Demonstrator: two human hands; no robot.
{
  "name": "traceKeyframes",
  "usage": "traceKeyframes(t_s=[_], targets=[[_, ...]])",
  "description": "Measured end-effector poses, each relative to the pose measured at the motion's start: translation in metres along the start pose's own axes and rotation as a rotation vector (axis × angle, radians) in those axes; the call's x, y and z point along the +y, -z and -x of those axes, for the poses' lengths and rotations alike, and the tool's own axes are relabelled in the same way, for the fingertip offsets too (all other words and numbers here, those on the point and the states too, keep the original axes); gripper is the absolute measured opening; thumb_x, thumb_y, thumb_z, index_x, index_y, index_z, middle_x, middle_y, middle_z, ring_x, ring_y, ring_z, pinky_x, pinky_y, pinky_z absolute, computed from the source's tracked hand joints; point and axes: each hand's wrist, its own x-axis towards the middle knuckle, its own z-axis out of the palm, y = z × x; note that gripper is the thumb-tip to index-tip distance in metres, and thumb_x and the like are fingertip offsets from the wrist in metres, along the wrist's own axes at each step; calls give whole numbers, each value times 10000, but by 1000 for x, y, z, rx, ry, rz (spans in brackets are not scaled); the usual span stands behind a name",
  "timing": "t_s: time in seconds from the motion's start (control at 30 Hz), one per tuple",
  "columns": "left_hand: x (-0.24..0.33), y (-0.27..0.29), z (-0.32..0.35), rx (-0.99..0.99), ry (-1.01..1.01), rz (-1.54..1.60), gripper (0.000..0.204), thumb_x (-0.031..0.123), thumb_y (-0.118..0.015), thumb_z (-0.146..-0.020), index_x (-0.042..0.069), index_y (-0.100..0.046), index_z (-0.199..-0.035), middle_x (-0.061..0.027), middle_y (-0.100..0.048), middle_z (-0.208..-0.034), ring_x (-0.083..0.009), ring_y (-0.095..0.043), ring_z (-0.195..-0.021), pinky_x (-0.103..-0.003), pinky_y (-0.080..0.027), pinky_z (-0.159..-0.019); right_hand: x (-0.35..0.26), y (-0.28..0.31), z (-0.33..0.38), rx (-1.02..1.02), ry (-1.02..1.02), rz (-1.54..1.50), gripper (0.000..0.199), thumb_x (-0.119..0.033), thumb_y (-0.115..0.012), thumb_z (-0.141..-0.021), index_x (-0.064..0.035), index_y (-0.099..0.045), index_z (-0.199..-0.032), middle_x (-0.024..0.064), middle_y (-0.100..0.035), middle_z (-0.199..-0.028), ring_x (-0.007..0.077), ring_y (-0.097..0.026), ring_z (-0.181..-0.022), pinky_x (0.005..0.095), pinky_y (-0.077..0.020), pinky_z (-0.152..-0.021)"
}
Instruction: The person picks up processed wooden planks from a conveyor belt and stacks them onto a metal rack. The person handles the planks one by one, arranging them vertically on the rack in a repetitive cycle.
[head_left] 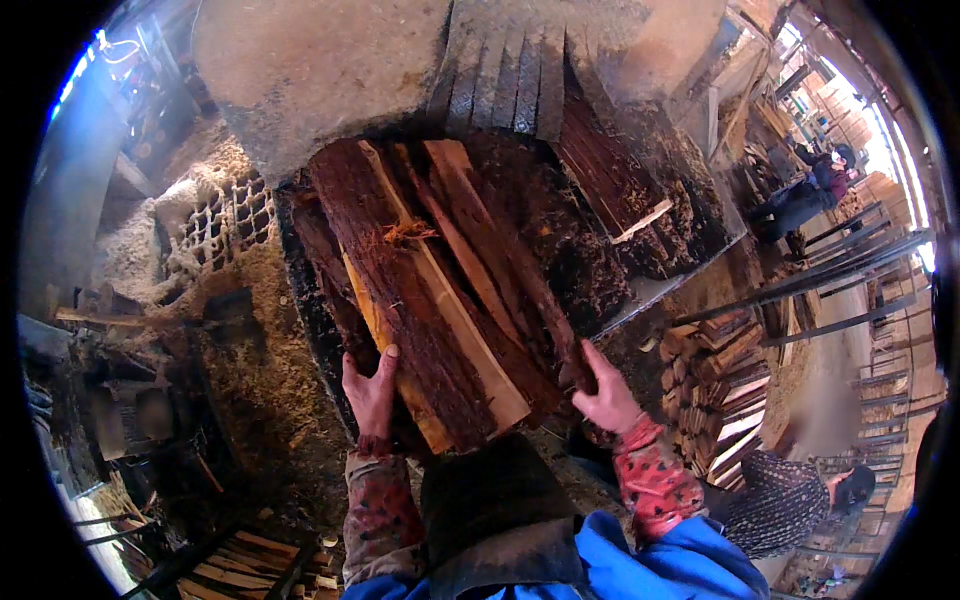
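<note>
- Both grips are closed on the near end of a bundle of bark-covered slabs (430, 290): the left hand (370, 392) wraps its fingers round the outer left edge, thumb side up, and the right hand (603, 395) clamps the end of a thin dark strip at the right edge.
- Slabs lie lengthwise away from the person on a dark surface (590, 270) strewn with sawdust and bark crumbs, reddish bark faces up, pale sawn edges showing between them.
- Judged from this hold, the stack is loose: the pieces overlap unevenly, so squeezing inward from both sides should keep them from fanning apart.
- Right grip has only one narrow strip; a wider reach under the neighbouring pieces would likely share the load better.
- Splintery fibres stick up near the middle of the top slab, so bare fingers are safer on the smooth sawn edges.
- Another short slab (612, 185) lies apart, farther right on the same surface.
- Stacked cut wood (725, 385) stands just right of the surface, near a crouching person (790, 500), so swinging the bundle that way looks risky.
</note>
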Motion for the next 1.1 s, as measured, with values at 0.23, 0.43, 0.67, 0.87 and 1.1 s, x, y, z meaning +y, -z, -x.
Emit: traceKeyframes(t_s=[0.23,0.43,0.67,0.87,1.1], targets=[[16,-8,3,-53,27,-1,505,229,-722,-837,-47,-521,-1209,-108,-616,-1130,-175,-567,-1002,-311,-450,-883,-37,-8,-71,-75,140,-39,810,-251,-728,-763,57,-332,-1400,282,-435,-1343,359,-427,-1271,363,-351,-1058],[35,-9,9,-52,63,-133,501,232,-715,-843,-44,-517,-1211,-106,-610,-1122,-177,-563,-979,-306,-455,-864,-40,-4,-102,-90,312,1,511,-372,-712,-792,9,-629,-1121,216,-631,-1071,337,-620,-991,379,-499,-859],[16,-10,3,-90,-58,-21,485,227,-713,-840,-44,-522,-1194,-102,-616,-1100,-179,-565,-967,-301,-454,-859,44,165,-177,793,239,566,364,-318,-752,-739,-7,-689,-918,159,-663,-903,329,-633,-873,396,-489,-789],[11,-2,3,0,34,-117,520,256,-727,-825,-54,-525,-1191,-125,-621,-1101,-196,-570,-972,-321,-456,-866,92,202,-202,290,-199,379,594,-507,-701,-709,8,-682,-1006,219,-668,-965,335,-644,-934,418,-478,-836],[0,-1,-2,-34,-45,-83,557,261,-740,-814,-70,-511,-1199,-128,-615,-1108,-195,-569,-985,-311,-456,-870,99,191,-191,501,-224,625,745,-562,-739,-651,16,-577,-1093,237,-616,-1049,382,-594,-1004,455,-472,-848]])
